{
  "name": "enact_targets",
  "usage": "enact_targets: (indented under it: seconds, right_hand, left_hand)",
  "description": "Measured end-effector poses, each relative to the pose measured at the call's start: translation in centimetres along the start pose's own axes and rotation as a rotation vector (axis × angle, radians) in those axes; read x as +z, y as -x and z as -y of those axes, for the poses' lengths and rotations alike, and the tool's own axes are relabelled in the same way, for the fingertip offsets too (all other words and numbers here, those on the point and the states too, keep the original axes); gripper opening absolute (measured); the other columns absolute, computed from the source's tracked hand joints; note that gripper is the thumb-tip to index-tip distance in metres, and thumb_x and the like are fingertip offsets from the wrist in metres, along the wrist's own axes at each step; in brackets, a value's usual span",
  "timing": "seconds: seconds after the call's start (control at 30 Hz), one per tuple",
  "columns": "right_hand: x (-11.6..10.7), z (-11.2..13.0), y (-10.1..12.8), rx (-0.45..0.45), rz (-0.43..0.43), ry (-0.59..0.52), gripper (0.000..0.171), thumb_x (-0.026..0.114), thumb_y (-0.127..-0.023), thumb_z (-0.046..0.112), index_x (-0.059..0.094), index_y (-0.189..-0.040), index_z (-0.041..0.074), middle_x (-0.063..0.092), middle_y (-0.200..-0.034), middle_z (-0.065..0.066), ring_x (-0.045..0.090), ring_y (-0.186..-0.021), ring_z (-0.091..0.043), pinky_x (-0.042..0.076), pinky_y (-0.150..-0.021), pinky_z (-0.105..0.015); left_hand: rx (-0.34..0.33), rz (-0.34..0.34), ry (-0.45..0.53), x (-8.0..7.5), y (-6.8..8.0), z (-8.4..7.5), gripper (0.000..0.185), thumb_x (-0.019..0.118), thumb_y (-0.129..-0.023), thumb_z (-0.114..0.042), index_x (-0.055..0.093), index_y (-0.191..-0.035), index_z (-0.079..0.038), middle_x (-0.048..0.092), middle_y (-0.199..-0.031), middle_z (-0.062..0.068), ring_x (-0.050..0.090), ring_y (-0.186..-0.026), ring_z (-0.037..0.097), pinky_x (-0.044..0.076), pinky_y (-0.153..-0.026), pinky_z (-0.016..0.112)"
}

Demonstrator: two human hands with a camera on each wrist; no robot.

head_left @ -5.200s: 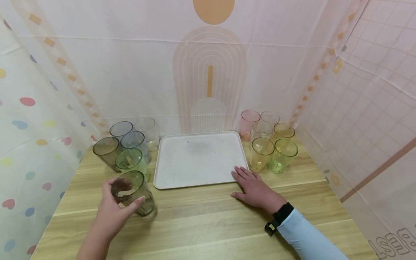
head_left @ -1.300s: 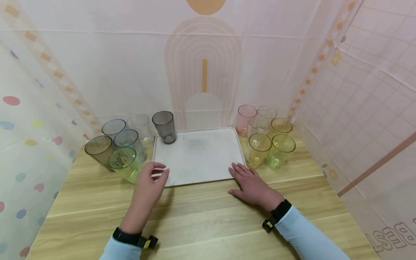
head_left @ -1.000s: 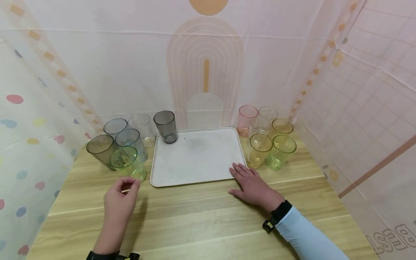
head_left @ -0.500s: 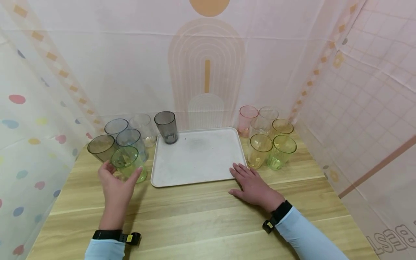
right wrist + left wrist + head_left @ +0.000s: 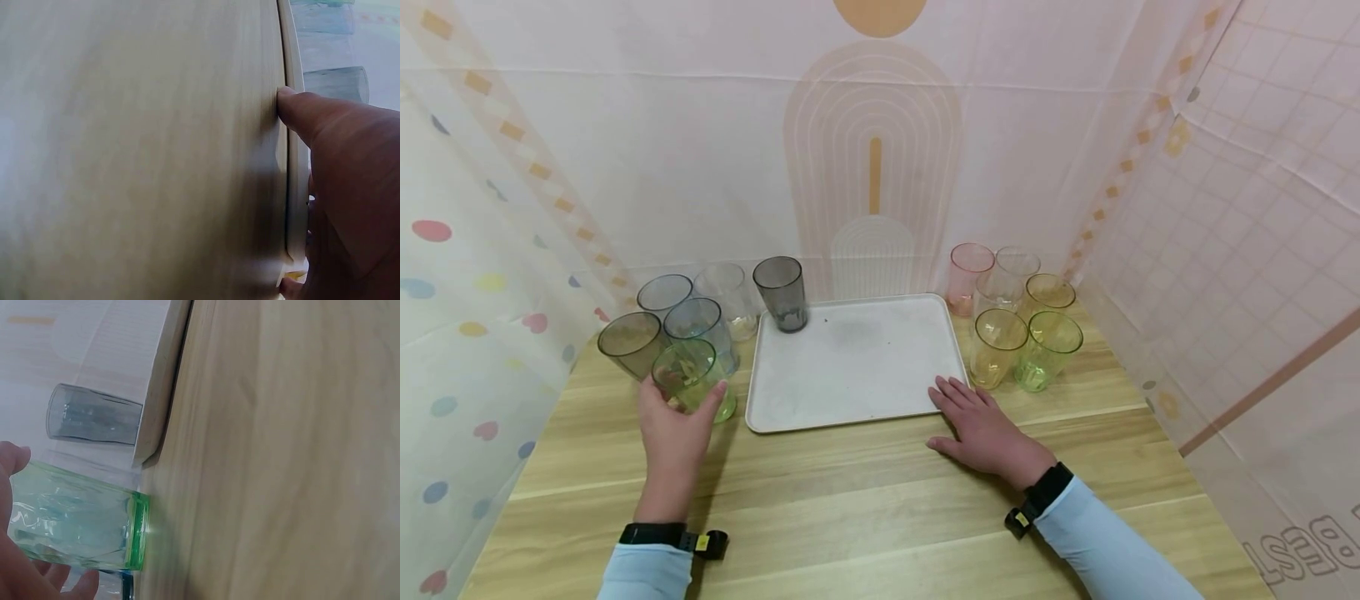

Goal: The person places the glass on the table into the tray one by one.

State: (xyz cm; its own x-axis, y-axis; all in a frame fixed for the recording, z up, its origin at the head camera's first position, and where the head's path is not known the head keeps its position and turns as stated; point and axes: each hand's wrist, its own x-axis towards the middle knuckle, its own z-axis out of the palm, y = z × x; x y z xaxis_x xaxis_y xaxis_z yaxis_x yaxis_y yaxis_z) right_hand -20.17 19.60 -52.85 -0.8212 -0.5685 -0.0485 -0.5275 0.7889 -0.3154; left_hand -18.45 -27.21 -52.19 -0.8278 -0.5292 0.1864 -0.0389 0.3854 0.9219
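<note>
My left hand (image 5: pixel 673 437) holds a clear green tumbler (image 5: pixel 78 519) at the front of the left cluster, thumb on one side and fingers round the other. The tumbler stands upright with its base at the tabletop. My right hand (image 5: pixel 985 429) lies with its fingers extended over the front right corner of the white tray (image 5: pixel 857 367), its thumb on the wood in the right wrist view. A grey tumbler (image 5: pixel 782 296) stands upright in the tray's back left corner.
Behind the green tumbler stand a brown tumbler (image 5: pixel 632 346), two blue tumblers and a colourless tumbler (image 5: pixel 730 300). Right of the tray are a pink tumbler (image 5: pixel 970 279), a yellow tumbler (image 5: pixel 996 354), another green tumbler (image 5: pixel 1051 354) and several more. Patterned curtains surround the wooden table (image 5: pixel 865 517).
The grey tumbler, earlier in my left hand at the table's front left, now stands on the tray. My left hand has let it go, moved back left and taken hold of the green tumbler.
</note>
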Motion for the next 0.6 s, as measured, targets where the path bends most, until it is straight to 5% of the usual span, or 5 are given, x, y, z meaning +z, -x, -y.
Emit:
enact_targets:
  seconds: [0.33,0.6]
  right_hand:
    - [0.3,-0.1,0.0,-0.019,-0.035,-0.032,0.085,0.069,-0.108,0.051,0.037,-0.172,0.005,0.029,-0.181,-0.016,0.023,-0.167,-0.040,0.022,-0.130,-0.071]
    - [-0.1,0.1,0.0,-0.005,-0.016,-0.017,0.083,0.067,-0.109,0.050,0.037,-0.172,0.005,0.029,-0.181,-0.017,0.022,-0.167,-0.041,0.023,-0.130,-0.071]
  left_hand:
    - [-0.001,-0.003,0.002,-0.1,0.0,-0.1,0.086,0.089,-0.096,-0.033,0.039,-0.162,-0.011,0.046,-0.153,0.007,0.046,-0.139,0.020,0.047,-0.111,0.049]
    - [0.027,0.003,0.056,0.4,0.6,-2.5,0.088,0.090,-0.094,-0.032,0.039,-0.165,-0.018,0.046,-0.157,0.004,0.044,-0.140,0.017,0.045,-0.114,0.051]
